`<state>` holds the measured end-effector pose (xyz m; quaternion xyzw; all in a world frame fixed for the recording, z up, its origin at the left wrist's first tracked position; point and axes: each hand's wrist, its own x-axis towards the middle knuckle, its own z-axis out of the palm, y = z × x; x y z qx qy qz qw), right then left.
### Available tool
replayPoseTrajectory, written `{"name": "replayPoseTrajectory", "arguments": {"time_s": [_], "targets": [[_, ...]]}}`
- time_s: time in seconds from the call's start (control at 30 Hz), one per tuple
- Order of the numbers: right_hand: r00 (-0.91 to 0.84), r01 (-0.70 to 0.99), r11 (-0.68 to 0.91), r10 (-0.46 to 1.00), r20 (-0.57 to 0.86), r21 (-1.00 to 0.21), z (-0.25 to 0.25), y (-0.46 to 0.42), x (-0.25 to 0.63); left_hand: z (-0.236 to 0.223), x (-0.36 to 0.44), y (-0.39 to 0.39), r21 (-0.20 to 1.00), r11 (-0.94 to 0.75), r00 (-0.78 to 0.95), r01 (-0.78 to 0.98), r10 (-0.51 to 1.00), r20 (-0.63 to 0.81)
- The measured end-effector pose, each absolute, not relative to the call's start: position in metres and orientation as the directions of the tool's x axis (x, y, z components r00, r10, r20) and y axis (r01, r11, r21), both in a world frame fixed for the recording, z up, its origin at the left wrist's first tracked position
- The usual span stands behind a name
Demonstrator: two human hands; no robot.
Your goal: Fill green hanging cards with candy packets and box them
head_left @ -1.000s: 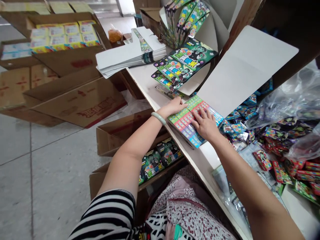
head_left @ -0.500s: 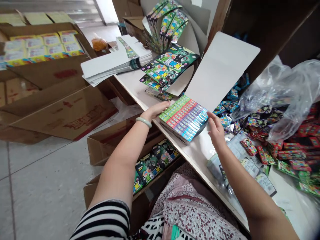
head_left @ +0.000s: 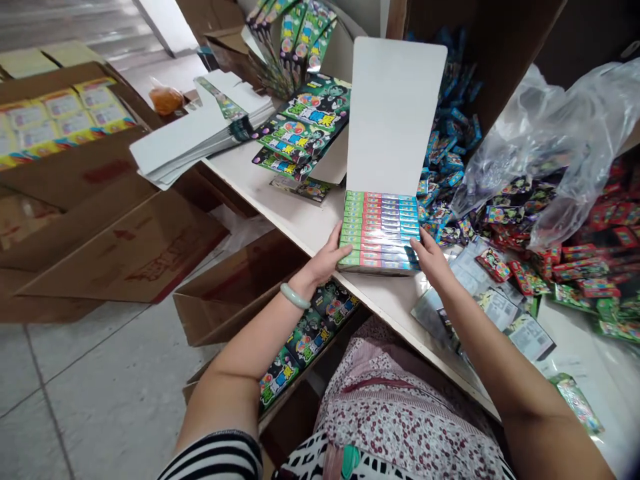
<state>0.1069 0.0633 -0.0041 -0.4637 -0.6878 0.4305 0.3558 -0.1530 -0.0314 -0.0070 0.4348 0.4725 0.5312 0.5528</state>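
Observation:
An open cardboard display box rests on the table, packed with rows of small green, red, purple and blue packets. Its white lid stands raised at the back. My left hand, below a pale bangle, holds the box's left side, thumb over the packets. On the opposite side my right hand grips the right edge with its thumb on top. Fingers of both hands are partly hidden behind the box walls. Left of the lid lie folded printed box blanks, green and black.
Piles of loose blue packets and red packets lie to the right beside a clear plastic bag. White card blanks are stacked at the table's left. Below the edge, a carton holds closed printed boxes. Large brown cartons stand left.
The box has turned from a slant to nearly square in front of me, its lid swinging more upright. My right hand has closed on its right edge; my left thumb now lies over the packets.

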Motion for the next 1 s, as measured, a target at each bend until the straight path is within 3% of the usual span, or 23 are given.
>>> {"name": "replayPoseTrajectory", "arguments": {"time_s": [0.07, 0.13, 0.23, 0.3, 0.37, 0.47, 1.0], "targets": [[-0.318, 0.477, 0.294, 0.936, 0.149, -0.828, 0.000, 0.062, 0.114, -0.007, -0.145, -0.036, 1.000, 0.010, -0.061, 0.015, 0.998, -0.009], [-0.372, 0.611, 0.425, 0.899, 0.231, -0.668, 0.009, 0.050, 0.113, 0.001, -0.144, -0.035, 0.941, -0.033, -0.111, 0.338, 0.991, 0.074], [-0.573, 0.686, 0.606, 0.791, 0.214, -0.402, 0.024, 0.024, 0.101, 0.025, -0.146, -0.022, 0.647, -0.130, 0.027, 0.751, 0.986, 0.167], [-0.665, 0.687, 0.673, 0.735, 0.135, -0.275, 0.030, 0.009, 0.094, 0.042, -0.143, -0.008, 0.456, -0.216, 0.200, 0.863, 0.976, 0.084], [-0.698, 0.686, 0.701, 0.710, 0.097, -0.194, 0.030, 0.001, 0.090, 0.056, -0.139, 0.005, 0.321, -0.267, 0.293, 0.909, 0.956, -0.034], [-0.721, 0.672, 0.727, 0.686, 0.102, -0.142, 0.026, -0.001, 0.091, 0.064, -0.134, 0.017, 0.225, -0.284, 0.316, 0.932, 0.941, -0.120], [-0.734, 0.658, 0.749, 0.661, 0.155, -0.080, 0.020, 0.000, 0.093, 0.060, -0.131, 0.021, 0.186, -0.230, 0.257, 0.955, 0.957, -0.133]]}}
